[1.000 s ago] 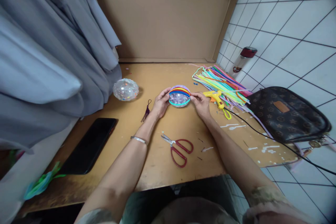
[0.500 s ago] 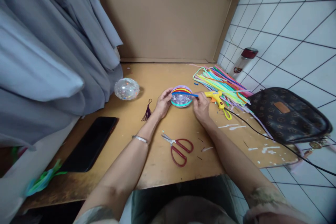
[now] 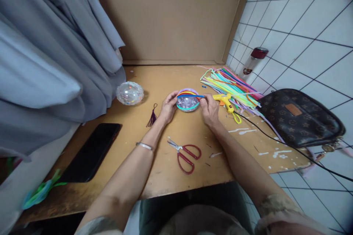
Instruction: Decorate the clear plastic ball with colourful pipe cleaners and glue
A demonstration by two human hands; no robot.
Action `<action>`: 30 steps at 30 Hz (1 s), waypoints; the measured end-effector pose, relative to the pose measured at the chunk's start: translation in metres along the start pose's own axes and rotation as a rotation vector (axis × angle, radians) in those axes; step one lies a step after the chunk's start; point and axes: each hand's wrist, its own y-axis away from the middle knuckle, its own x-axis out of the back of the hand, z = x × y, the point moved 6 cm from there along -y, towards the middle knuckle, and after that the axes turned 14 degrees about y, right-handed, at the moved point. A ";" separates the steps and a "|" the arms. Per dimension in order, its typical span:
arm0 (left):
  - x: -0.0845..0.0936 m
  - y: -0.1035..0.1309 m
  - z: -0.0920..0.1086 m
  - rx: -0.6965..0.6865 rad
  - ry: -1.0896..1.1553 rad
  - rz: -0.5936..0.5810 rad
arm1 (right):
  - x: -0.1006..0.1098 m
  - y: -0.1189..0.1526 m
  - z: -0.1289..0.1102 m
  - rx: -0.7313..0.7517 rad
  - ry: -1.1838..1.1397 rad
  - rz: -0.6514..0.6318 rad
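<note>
Both grips nearly closed, left hand point(image 3: 168, 108) holds the ball point(image 3: 188, 104) (right hand point(image 3: 210, 110), blue strip point(image 3: 196, 96)).

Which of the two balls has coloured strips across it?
The striped ball, between the left hand and right hand; the clear ball near the curtain shows none.

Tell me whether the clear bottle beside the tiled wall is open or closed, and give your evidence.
Closed: a dark red lid covers the top of the clear bottle, with no open mouth showing.
</note>
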 end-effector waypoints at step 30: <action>-0.003 -0.003 -0.002 -0.018 -0.037 -0.043 | 0.001 -0.004 -0.010 0.037 0.081 0.054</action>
